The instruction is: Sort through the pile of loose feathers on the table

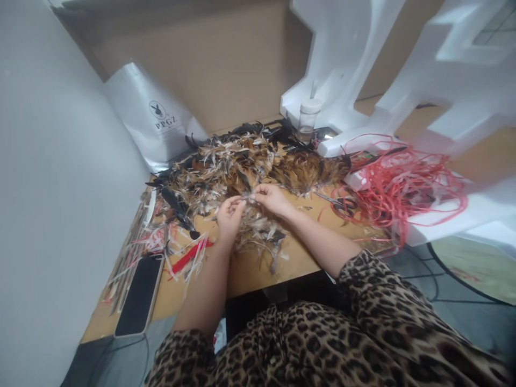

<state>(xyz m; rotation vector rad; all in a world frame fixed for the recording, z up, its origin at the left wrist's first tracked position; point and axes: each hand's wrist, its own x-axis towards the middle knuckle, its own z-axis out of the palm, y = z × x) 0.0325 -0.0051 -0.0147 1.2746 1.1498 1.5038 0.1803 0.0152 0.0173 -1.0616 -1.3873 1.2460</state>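
Note:
My left hand (229,215) and my right hand (272,198) meet over a wooden table (298,258), fingertips pinched together on a small bunch of feathers (250,200). Below the hands lies a loose heap of pale and brown feathers (260,234). Behind them spreads a large pile of brown, tan and black feathers (250,158). Both forearms are bare, with leopard-print sleeves near the elbows.
A phone (139,295) lies face up at the table's left front. Red strips and quills (181,252) lie beside it. A tangle of red cord (399,185) and scissors (341,203) sit right. White foam blocks (443,80), a small jar (308,119) and a white bag (155,121) stand behind.

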